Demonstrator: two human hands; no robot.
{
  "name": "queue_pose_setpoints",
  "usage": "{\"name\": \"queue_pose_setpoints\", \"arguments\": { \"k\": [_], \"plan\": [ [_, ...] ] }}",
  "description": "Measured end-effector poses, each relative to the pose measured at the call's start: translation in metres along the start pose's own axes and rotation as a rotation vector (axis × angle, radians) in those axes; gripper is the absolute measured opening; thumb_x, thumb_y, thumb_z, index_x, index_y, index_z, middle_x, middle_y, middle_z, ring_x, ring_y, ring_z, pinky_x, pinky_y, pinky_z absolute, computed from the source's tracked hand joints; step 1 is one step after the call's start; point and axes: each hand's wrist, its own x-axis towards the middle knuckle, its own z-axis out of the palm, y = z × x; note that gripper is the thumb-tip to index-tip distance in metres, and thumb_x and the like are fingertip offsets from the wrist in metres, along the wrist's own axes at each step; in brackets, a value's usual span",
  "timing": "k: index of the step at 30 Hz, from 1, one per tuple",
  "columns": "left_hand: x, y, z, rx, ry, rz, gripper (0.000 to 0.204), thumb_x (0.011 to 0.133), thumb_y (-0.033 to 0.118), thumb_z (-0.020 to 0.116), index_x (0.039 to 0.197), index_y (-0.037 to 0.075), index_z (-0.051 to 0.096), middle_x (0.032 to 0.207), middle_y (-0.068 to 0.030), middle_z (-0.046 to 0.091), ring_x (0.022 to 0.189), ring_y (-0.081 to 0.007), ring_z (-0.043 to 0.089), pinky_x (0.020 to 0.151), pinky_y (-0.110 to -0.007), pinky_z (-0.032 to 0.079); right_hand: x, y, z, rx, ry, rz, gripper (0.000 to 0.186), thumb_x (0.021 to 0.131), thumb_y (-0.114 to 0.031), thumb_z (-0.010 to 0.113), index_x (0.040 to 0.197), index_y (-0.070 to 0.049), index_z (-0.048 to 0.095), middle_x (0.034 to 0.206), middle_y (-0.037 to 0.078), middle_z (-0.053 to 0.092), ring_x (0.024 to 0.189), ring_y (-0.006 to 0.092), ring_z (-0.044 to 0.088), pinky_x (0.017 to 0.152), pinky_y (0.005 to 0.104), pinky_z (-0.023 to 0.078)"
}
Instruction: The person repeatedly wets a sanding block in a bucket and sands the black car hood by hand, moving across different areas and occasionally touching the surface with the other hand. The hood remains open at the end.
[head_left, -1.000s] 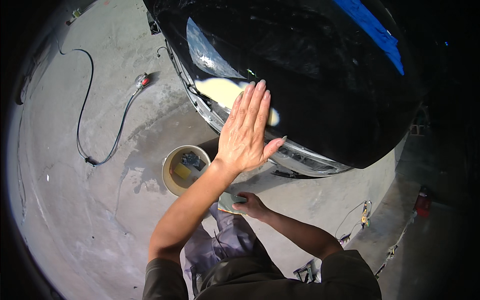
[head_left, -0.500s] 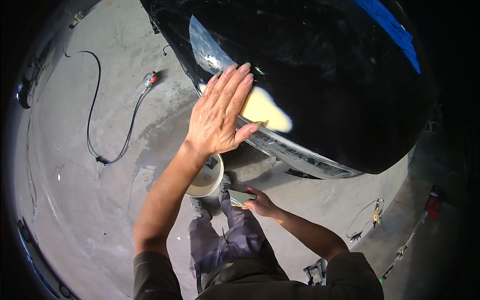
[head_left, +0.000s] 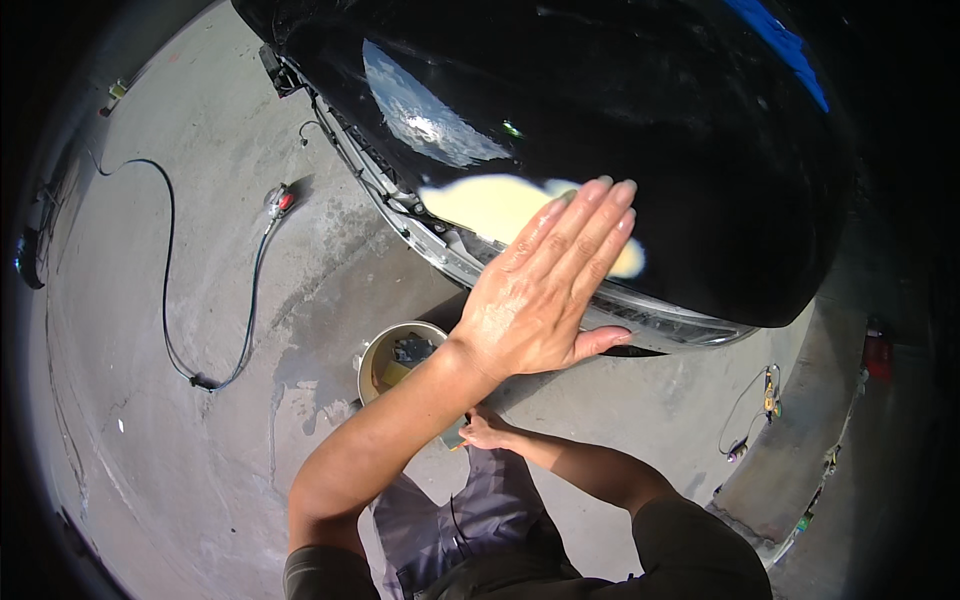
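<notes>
My left hand [head_left: 540, 290] is open and flat, fingers stretched out, its fingertips over the right part of a pale yellow patch [head_left: 485, 203]. That patch lies near the front edge of a glossy black car panel [head_left: 700, 180]. Whether the palm presses on the surface cannot be made out. Lower down, my right hand [head_left: 484, 430] is closed on a flat grey pad [head_left: 454, 433], partly hidden by my left forearm. Beside it on the floor stands a pale bucket [head_left: 364, 362], with dark flat pieces and a yellowish piece inside.
A greyish lamp strip [head_left: 690, 322] runs below the panel's edge. Blue sheeting [head_left: 780, 45] covers the far right. On the concrete at left lies a round tool with a red part [head_left: 280, 200] on a dark hose [head_left: 170, 230]. A yellow tool with a cable [head_left: 771, 395] lies right.
My left hand has slid rightward over the yellow patch, uncovering its left part. My right hand, still with the pad, has come closer to the bucket. The whole view has shifted slightly.
</notes>
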Motion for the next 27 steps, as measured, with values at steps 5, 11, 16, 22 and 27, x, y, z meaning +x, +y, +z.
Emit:
{"name": "queue_pose_setpoints", "arguments": {
  "k": [5,11,16,22,27],
  "plan": [
    [-0.081,-0.01,0.042,0.088,0.009,0.13,0.089,0.101,0.064,0.052,0.163,0.001,0.039,0.171,-0.0155,0.036,0.161,-0.0309,0.029,0.132,-0.046,0.017,0.148,0.041,0.05,-0.586,0.004,0.096,0.044,0.092,-0.006,0.048,0.131,-0.006,0.067,0.13,0.015,0.068,0.12,0.0315,0.067,0.098,0.045,0.059],
    [-0.37,-0.078,0.057,-0.162,-0.371,-0.45,0.075,0.097,0.023,0.068,0.158,-0.008,0.038,0.16,-0.032,0.044,0.149,-0.0498,0.042,0.122,-0.059,0.035,0.291,0.123,0.086,-0.797,-0.041,0.19,0.033,0.096,-0.019,0.056,0.116,-0.005,0.078,0.115,0.02,0.078,0.111,0.0386,0.074,0.09,0.0473,0.061],
    [-0.59,-0.033,0.008,-0.052,-0.549,-0.896,0.06,0.098,0.01,0.065,0.149,-0.012,0.045,0.151,-0.0369,0.05,0.138,-0.0535,0.052,0.115,-0.056,0.045,0.345,0.212,0.093,-0.792,0.112,0.415,0.038,0.098,-0.028,0.056,0.121,-0.006,0.077,0.131,0.02,0.072,0.118,0.0413,0.07,0.096,0.0491,0.059],
    [-0.622,0.004,-0.011,-0.073,-0.445,-1.064,0.049,0.101,0.009,0.062,0.146,-0.008,0.051,0.15,-0.0343,0.053,0.137,-0.0499,0.055,0.112,-0.052,0.049,0.251,0.106,0.07,0.871,0.047,0.378,0.024,0.095,-0.012,0.063,0.115,-0.011,0.077,0.12,0.007,0.071,0.102,0.0226,0.068,0.077,0.0423,0.061],
    [-0.443,-0.046,0.007,-0.036,-0.21,-0.603,0.065,0.099,0.014,0.063,0.156,-0.005,0.041,0.16,-0.0289,0.044,0.148,-0.0508,0.042,0.123,-0.059,0.035,0.057,-0.141,0.02,0.963,0.15,-0.067,0.042,0.1,-0.003,0.061,0.141,-0.014,0.061,0.131,0.005,0.064,0.11,0.0225,0.064,0.087,0.0447,0.062]
  ]
}}
